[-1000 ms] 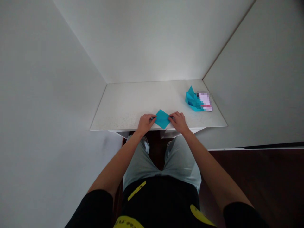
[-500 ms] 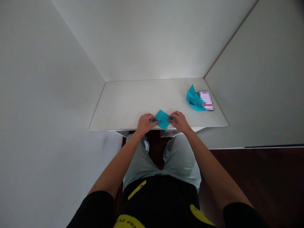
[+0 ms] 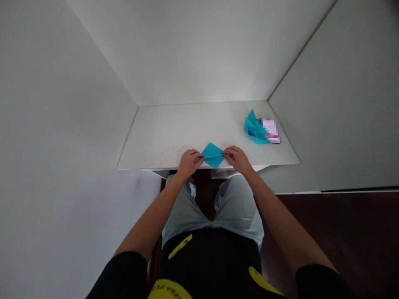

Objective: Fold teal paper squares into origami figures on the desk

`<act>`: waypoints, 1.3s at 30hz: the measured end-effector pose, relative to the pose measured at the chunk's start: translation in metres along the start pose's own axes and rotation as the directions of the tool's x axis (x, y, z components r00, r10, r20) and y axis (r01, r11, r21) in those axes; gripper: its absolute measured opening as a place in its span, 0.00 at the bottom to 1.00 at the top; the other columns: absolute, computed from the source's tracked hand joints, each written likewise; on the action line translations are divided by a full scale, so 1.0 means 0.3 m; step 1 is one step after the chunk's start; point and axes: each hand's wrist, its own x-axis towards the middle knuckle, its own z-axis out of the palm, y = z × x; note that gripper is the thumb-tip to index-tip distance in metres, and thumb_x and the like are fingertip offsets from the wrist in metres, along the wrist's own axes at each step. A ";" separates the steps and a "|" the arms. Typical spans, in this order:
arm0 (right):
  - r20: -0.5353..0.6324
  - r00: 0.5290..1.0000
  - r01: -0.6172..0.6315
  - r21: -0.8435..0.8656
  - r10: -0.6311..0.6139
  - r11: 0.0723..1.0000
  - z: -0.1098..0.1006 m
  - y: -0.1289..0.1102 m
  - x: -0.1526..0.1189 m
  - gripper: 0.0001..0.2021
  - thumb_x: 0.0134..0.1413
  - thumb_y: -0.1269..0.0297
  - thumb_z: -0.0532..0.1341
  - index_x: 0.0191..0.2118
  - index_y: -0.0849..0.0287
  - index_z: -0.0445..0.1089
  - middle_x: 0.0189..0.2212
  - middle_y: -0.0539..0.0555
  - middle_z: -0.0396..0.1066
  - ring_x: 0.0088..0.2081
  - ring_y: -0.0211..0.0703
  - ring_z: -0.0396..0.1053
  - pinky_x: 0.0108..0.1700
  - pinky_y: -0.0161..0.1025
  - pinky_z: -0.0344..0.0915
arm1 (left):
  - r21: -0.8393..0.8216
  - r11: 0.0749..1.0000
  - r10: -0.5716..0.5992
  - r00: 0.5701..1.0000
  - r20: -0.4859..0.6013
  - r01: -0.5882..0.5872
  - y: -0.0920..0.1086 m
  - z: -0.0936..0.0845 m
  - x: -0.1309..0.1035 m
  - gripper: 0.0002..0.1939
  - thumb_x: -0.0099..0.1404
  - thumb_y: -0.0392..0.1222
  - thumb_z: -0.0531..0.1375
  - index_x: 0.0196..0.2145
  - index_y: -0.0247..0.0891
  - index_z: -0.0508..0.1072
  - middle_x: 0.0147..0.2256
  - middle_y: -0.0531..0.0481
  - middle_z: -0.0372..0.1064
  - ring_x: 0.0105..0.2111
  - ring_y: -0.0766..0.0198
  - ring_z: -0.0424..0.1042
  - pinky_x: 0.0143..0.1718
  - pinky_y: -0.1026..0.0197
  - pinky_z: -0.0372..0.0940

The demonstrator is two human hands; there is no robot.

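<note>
A small turquoise paper (image 3: 213, 155), diamond-shaped with a crease across its middle, is at the front edge of the white tabletop. Its left corner is pinched between the fingers of my left hand (image 3: 189, 162). At the opposite corner, the fingers of my right hand (image 3: 237, 159) close on the paper. Parts of both corners are hidden by the fingers.
On the right of the white tabletop (image 3: 174, 128) lie folded turquoise papers (image 3: 255, 129), next to a blurred pale pink item (image 3: 270, 128). White walls stand at the back and on both sides. My legs are below the front edge.
Both hands have shifted slightly outward, to the paper's corners. More of the paper's middle crease shows between them.
</note>
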 end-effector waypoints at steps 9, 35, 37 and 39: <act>-0.055 0.986 -0.160 -0.065 0.156 0.985 0.030 -0.033 0.034 0.14 0.71 0.60 0.60 0.56 0.54 0.78 0.44 0.57 0.78 0.35 0.46 0.72 0.43 0.45 0.70 | 0.006 0.974 -0.225 0.973 0.044 0.225 0.055 -0.018 0.055 0.07 0.77 0.43 0.63 0.48 0.44 0.82 0.41 0.49 0.81 0.41 0.59 0.78 0.47 0.55 0.68; 0.201 0.979 0.105 -0.358 -0.033 0.928 0.072 -0.109 -0.055 0.37 0.77 0.45 0.52 0.81 0.60 0.50 0.79 0.66 0.50 0.79 0.61 0.51 0.78 0.67 0.46 | 0.236 0.952 0.134 0.958 0.255 -0.196 0.106 0.057 0.002 0.44 0.75 0.63 0.60 0.78 0.37 0.56 0.79 0.35 0.46 0.79 0.44 0.47 0.79 0.39 0.43; 0.192 0.981 0.105 -0.358 -0.036 0.928 0.046 -0.097 -0.070 0.39 0.75 0.43 0.55 0.81 0.59 0.51 0.78 0.66 0.51 0.78 0.62 0.52 0.78 0.67 0.47 | 0.242 0.950 0.137 0.958 0.251 -0.199 0.105 0.054 -0.001 0.43 0.75 0.62 0.60 0.78 0.37 0.58 0.79 0.35 0.47 0.79 0.44 0.48 0.79 0.38 0.44; 0.203 0.977 0.134 -0.346 -0.065 0.929 0.025 -0.090 -0.092 0.44 0.70 0.39 0.60 0.80 0.58 0.52 0.78 0.66 0.52 0.78 0.63 0.53 0.78 0.67 0.48 | 0.241 0.947 0.151 0.955 0.254 -0.213 0.102 0.047 -0.014 0.39 0.76 0.57 0.61 0.76 0.37 0.60 0.78 0.35 0.49 0.78 0.44 0.50 0.78 0.38 0.45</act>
